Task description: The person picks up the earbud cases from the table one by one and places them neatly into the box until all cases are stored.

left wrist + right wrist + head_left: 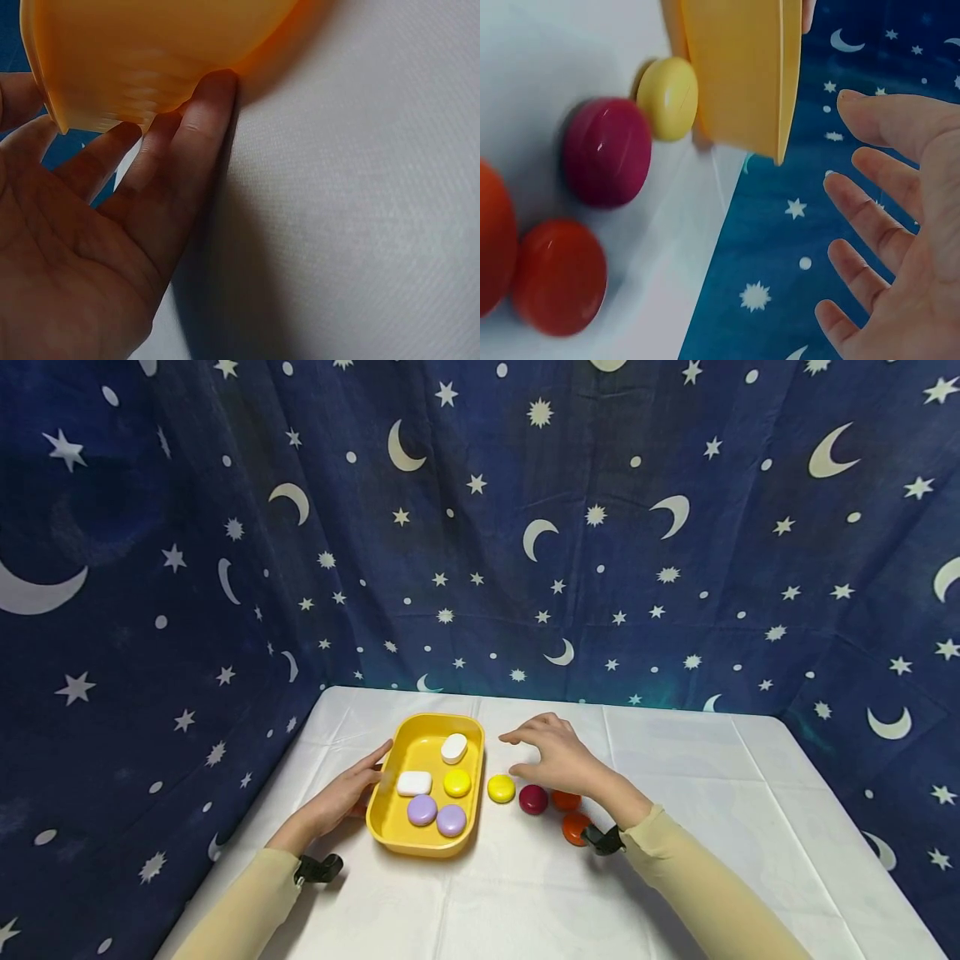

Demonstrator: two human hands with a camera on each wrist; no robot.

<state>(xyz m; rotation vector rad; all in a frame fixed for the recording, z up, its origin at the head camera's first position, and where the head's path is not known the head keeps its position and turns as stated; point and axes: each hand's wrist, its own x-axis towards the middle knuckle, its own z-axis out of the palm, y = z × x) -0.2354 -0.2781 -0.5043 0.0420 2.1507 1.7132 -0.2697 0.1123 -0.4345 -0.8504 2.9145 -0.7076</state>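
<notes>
A yellow tray (381,831) stands on the table's left half. Straight fingers of my left hand (341,797) touch its left side, as the left wrist view also shows. Inside lie a white oval piece (453,748), a white rounded-rectangular piece (414,783), a glossy yellow disc (457,782) and two purple discs (422,810). My right hand (562,756), holding nothing, hovers with fingers apart above the pieces right of the tray. Those are a yellow disc (501,788), a crimson disc (533,799) and two orange discs (576,828), one partly covered by the right hand.
A white cloth (675,743) covers the table. Dark blue curtains (480,527) with moons and stars hang behind it and at the sides. Each wrist carries a small black camera mount, the left one (318,868) close to the tray's near-left corner.
</notes>
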